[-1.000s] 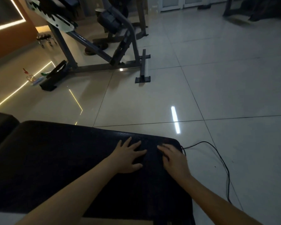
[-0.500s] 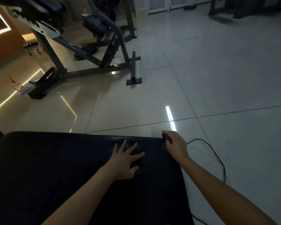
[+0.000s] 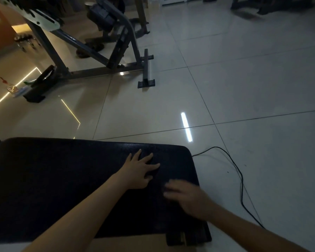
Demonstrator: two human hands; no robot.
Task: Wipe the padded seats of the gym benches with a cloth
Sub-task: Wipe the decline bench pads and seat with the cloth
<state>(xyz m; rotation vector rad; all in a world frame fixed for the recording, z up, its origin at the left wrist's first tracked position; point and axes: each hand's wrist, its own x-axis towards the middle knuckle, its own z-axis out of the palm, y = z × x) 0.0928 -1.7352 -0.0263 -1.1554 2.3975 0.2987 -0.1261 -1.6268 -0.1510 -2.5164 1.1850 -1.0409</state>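
Head view: we are seeing the black padded bench seat lying lower left.
Left hand: we are pressing spread fingers flat on it.
Right hand: blurred, fingers stretching flat near its right edge.

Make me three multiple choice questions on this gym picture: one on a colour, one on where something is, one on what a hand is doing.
1. What colour is the padded seat? A black; B red; C white.
2. Where does the cable lie? A on the seat; B on the floor right of the seat; C hanging from a wall.
3. How is the left hand? A flat on the seat, fingers spread; B raised in a fist; C gripping the cable.
Answers: A, the pad is black all over; B, the cable curls across the floor beside the seat's end; A, its palm lies on the pad, fingers apart.
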